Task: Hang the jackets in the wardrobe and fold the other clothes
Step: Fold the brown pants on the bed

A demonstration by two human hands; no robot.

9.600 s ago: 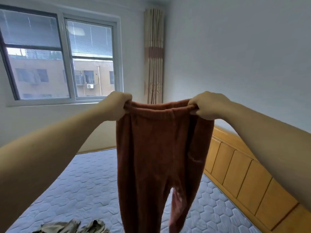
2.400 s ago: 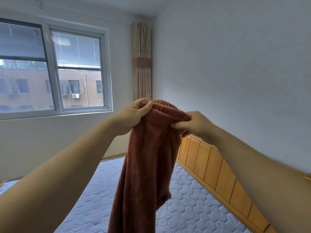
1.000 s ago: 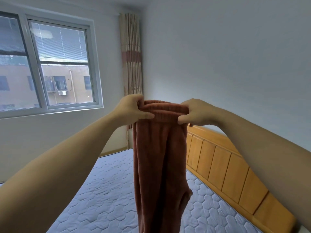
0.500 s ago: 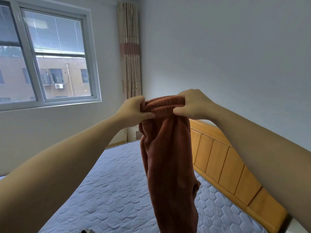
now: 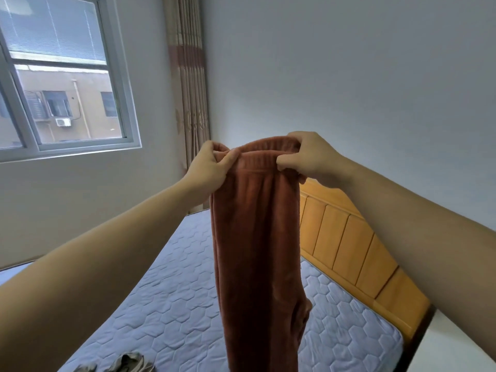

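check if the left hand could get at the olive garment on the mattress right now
Probably not yet: the left hand pinches the top of the brown trousers, held up. Nothing blocks the path down to the olive garment, though.

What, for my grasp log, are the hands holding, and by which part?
The rust-brown trousers, by the waistband: the left hand pinches its left end, the right hand grips its right end. The rest hangs free.
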